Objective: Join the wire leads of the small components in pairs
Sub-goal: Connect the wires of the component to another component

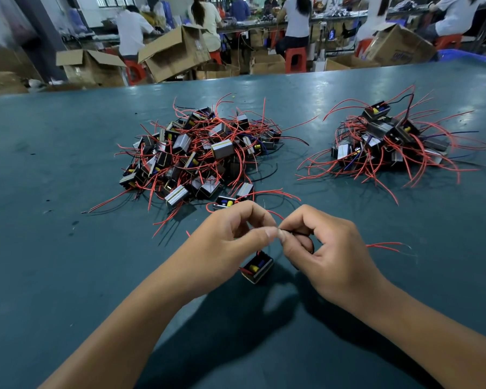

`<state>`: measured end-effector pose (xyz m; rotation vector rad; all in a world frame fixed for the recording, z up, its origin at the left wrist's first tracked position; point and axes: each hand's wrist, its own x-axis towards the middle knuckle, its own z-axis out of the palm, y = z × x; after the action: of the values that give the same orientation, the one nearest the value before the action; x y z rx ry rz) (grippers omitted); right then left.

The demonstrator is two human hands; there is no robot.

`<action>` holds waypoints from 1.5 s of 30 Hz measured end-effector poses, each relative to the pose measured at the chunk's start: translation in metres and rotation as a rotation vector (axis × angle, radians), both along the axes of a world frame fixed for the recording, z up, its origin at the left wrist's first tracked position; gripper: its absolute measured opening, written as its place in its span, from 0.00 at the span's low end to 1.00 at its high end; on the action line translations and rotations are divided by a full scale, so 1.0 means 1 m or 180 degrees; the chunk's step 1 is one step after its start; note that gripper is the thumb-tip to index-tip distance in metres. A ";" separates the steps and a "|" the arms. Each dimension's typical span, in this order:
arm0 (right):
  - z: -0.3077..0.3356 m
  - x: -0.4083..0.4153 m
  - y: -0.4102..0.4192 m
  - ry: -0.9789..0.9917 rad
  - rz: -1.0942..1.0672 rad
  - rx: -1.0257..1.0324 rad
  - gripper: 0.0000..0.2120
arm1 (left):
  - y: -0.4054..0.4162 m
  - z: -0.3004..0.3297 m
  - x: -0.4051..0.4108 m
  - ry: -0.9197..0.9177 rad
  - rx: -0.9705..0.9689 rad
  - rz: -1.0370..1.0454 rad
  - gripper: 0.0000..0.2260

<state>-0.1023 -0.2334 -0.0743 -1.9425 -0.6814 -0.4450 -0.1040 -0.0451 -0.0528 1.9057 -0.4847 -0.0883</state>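
- Both of my hands meet above the near middle of the table (68, 276), thumb tips almost touching.
- My left hand (230, 234) comes in from the lower left, fingers curled over, thumb and forefinger pinching thin leads (275, 214) at the meeting point.
- My right hand (326, 248) comes in from the lower right, fingers curled too, thumb and forefinger pinching the same spot; a dark wire shows just under the forefinger.
- One small component (257, 266), black with yellow and blue parts inside, sits just below my thumbs, near the table; whether it rests on it I cannot tell.
- Two red wire ends (387, 245) stick out to the right from behind my right hand.
- Another component (225, 203) lies just beyond my left knuckles.
- Further out, a big pile (197, 150) of components with red leads lies left of centre.
- Well apart on the right, a smaller pile (387, 138) lies on the same table.
- Beyond the far edge, cardboard boxes (174, 51) stand open, and people (298, 21) sit on red stools at benches.
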 end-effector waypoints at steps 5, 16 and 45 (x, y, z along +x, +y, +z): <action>-0.002 0.003 -0.001 0.0154 0.0033 0.0070 0.04 | 0.003 -0.005 0.000 -0.0484 0.0636 0.0067 0.03; -0.004 0.005 -0.003 0.0200 0.0020 -0.0028 0.05 | 0.009 -0.004 0.005 -0.1181 0.1166 0.0301 0.03; 0.011 0.009 -0.011 0.1141 0.0019 -0.0102 0.07 | 0.011 -0.011 0.014 -0.0369 0.0539 0.0186 0.03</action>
<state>-0.0930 -0.2440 -0.0636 -1.9816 -0.4634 -0.0763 -0.0899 -0.0336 -0.0635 2.0978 -0.5127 0.0204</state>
